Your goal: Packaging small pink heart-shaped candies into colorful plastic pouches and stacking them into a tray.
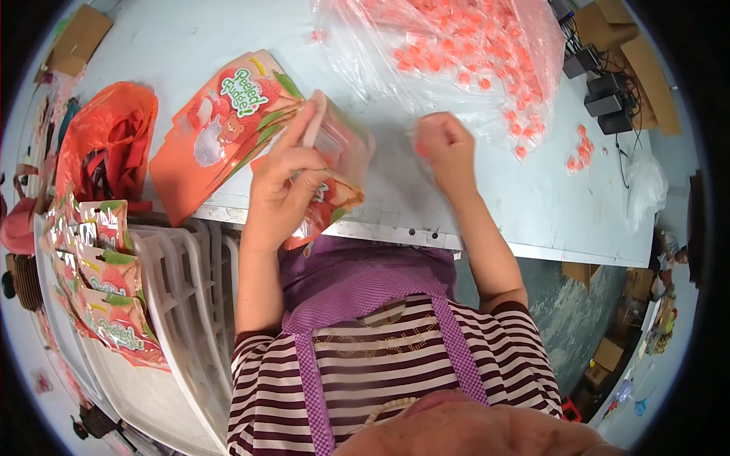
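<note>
My left hand (pixel 280 182) grips a red snack pouch (pixel 323 201) near the table's front edge. Against the same hand leans a clear plastic piece with a pale rim (pixel 346 140), blurred; whether it sits inside the pouch I cannot tell. Closed in a loose fist, my right hand (pixel 449 156) hovers over the table to the right of the pouch. A bit of pinkish red shows at its fingers, too blurred to name. Flat red pouches lie in a fanned stack (pixel 220 114) beyond my left hand. Beyond my right hand spreads a large clear bag of small red wrapped pieces (pixel 479 64).
Several loose red pieces (pixel 580 152) lie on the right of the table, near black power adapters (pixel 608 95) with cables. An orange-red plastic bag (pixel 114 125) sits at the left. Below it, printed pouches (pixel 114 304) rest on white plastic trays (pixel 186 304).
</note>
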Demonstrator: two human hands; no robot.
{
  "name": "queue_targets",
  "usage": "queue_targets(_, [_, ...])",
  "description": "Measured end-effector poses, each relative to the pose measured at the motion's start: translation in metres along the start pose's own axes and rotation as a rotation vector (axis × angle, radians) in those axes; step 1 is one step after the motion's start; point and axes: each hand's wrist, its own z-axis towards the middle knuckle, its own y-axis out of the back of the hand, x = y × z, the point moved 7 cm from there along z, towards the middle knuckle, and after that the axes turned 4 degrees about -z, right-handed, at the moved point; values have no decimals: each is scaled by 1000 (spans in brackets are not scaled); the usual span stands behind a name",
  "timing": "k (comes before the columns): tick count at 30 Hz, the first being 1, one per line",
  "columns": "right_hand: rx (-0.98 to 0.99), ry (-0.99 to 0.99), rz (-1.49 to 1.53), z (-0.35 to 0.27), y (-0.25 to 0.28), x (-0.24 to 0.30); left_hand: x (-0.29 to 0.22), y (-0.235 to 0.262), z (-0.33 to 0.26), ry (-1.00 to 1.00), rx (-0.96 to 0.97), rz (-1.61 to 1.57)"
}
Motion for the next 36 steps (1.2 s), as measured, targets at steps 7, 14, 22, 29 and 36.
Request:
queue_targets(7, [-37,186,375,11,-17,85,2,-19,4,-61,105,284])
queue_targets(14, [99,88,631,8,-51,74,5,-17,4,-103,11,277])
queue_targets(22, [150,229,85,4,-51,77,5,-9,5,-57,-69,274])
queue_targets(29, [104,462,-16,6,-46,92,-1,-20,8,-112,105,344])
queue_targets(36, [348,531,-239,-13,-51,109,2,-11,5,-107,-23,70])
